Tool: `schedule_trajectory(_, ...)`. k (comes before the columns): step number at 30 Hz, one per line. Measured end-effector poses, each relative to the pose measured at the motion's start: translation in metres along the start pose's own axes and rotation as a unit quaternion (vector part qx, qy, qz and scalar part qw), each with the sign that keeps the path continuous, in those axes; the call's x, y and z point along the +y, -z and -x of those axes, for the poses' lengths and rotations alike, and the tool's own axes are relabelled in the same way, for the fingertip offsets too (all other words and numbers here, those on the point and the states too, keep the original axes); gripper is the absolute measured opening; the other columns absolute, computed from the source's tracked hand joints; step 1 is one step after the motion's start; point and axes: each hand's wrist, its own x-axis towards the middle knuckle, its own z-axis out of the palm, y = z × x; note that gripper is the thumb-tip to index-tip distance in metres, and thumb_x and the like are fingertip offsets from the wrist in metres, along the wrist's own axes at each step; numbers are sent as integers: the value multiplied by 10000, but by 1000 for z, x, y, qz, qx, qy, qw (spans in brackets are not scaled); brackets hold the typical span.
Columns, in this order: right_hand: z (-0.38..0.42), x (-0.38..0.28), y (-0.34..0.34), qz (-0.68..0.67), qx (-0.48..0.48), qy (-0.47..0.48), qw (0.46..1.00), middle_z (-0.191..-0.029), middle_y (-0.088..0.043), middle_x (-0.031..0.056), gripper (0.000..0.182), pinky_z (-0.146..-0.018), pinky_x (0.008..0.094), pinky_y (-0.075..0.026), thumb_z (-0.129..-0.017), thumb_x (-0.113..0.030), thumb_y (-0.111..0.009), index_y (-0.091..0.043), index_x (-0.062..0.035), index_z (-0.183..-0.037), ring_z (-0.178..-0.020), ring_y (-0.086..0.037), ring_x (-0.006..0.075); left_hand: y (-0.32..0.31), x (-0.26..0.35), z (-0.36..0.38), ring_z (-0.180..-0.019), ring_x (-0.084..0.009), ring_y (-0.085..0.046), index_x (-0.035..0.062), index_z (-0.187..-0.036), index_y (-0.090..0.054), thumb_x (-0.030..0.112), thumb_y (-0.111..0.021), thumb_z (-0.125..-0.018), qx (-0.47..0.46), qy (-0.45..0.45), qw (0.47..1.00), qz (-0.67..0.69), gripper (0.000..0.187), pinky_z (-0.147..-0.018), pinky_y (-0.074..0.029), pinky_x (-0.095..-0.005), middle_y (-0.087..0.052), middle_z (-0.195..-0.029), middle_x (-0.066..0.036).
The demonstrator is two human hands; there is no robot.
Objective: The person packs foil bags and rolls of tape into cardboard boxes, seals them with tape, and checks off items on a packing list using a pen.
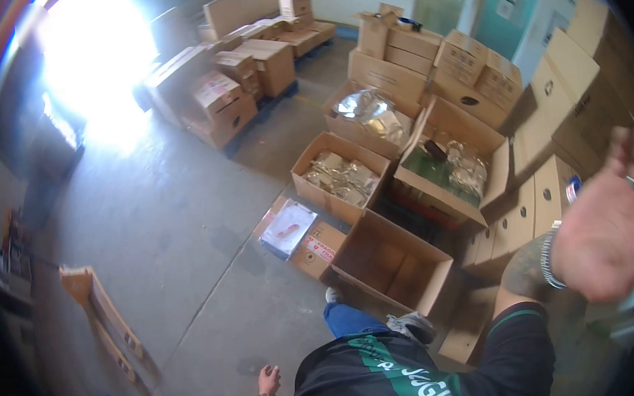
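Observation:
My right hand (pixel 599 242) is raised close to the camera at the right edge. Its palm shows, the fingers stretch upward, and a metal bracelet (pixel 547 259) circles the wrist. Part of this hand is blurred, and a dark object at the frame edge covers some fingertips. My left hand (pixel 269 380) hangs low beside my body, fingers loosely bent, with nothing seen in it. In front of my feet stands an open cardboard box (pixel 393 255) with a bare inside. Left of it, a white printed sheet in plastic (pixel 288 229) lies on a closed carton (pixel 319 250) with a red-and-white fragile label.
Open boxes hold clear-wrapped pieces (pixel 341 178), silvery film (pixel 370 111) and green items (pixel 431 171). Stacked cartons (pixel 558 103) line the right side. A pallet jack (pixel 95 306) stands on the floor at left. Loaded pallets (pixel 237 87) stand farther back, near a bright doorway (pixel 97 52).

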Motion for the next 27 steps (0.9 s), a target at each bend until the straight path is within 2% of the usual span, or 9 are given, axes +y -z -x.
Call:
schedule_trajectory(6,206,111,-14,134,64,-597,789,-1065,-554,20,250,-785,247,-469,-931,-141,-689,-541,-75,-1121,-871,-526,89,55,92,-31,-1008,-290,-697,34,-1479,-399,326,-717,-938,30,23,999,-40,692,-669,-565,-401,-614,-1330,-170)
schedule_trajectory(8,328,135,-18,173,-37,-681,710,-925,-595,26,302,-766,270,-503,-928,-232,-735,-558,-45,-1087,-831,-565,91,68,134,-41,-1006,-283,-697,36,-1478,-401,322,-712,-940,33,19,997,-67,684,-658,-565,-395,-617,-1324,-173)
schedule_trajectory(9,391,138,-24,183,-81,-785,586,-917,-628,42,380,-774,302,-523,-911,-280,-759,-575,-19,-1118,-828,-596,110,76,147,-49,-1174,-361,-617,104,-1519,-357,363,-688,-960,5,11,996,-85,699,-874,-516,-566,-515,-1462,-147)
schedule_trajectory(10,440,138,-31,125,-94,-851,501,-1029,-671,115,502,-837,345,-533,-876,-361,-781,-594,9,-1160,-915,-642,177,81,160,-53,-1108,-324,-644,79,-1505,-371,341,-693,-955,9,15,995,-94,688,-794,-530,-496,-554,-1407,-154)
schedule_trajectory(12,550,133,-48,151,-157,-882,417,-1154,-675,208,644,-914,377,-526,-834,-455,-789,-603,31,-1213,-1054,-663,270,82,192,-64,-977,-249,-699,31,-1477,-399,296,-703,-945,15,15,994,-110,668,-633,-556,-357,-633,-1298,-168)
schedule_trajectory(16,645,146,-93,299,-228,-892,252,-1324,-610,255,823,-1055,429,-486,-771,-539,-789,-567,43,-1309,-1218,-610,362,90,256,-110,-1053,-267,-673,58,-1500,-381,331,-713,-944,-91,27,970,-224,703,-738,-554,-408,-613,-1349,-135)
schedule_trajectory(20,710,153,-123,383,-106,-911,110,-1391,-553,230,922,-1082,433,-473,-749,-527,-790,-465,23,-1413,-1281,-561,359,111,334,-180,-1000,-221,-681,15,-1481,-409,303,-706,-950,-150,2,941,-302,673,-701,-548,-345,-658,-1257,-135)
schedule_trajectory(24,767,155,-144,402,-10,-914,56,-1369,-578,250,801,-1072,420,-475,-756,-489,-774,-546,37,-1316,-1287,-573,356,128,423,-249,-955,-192,-684,29,-1453,-465,276,-690,-953,-149,-15,939,-308,601,-709,-550,-341,-691,-1177,-101)
schedule_trajectory(27,784,159,-148,458,-58,-878,127,-1208,-647,267,524,-935,488,-522,-862,-364,-658,-594,-1,-1234,-1118,-643,390,140,492,-292,-937,-194,-694,19,-1413,-504,279,-691,-943,-111,-21,923,-369,569,-687,-554,-334,-698,-1150,-124)
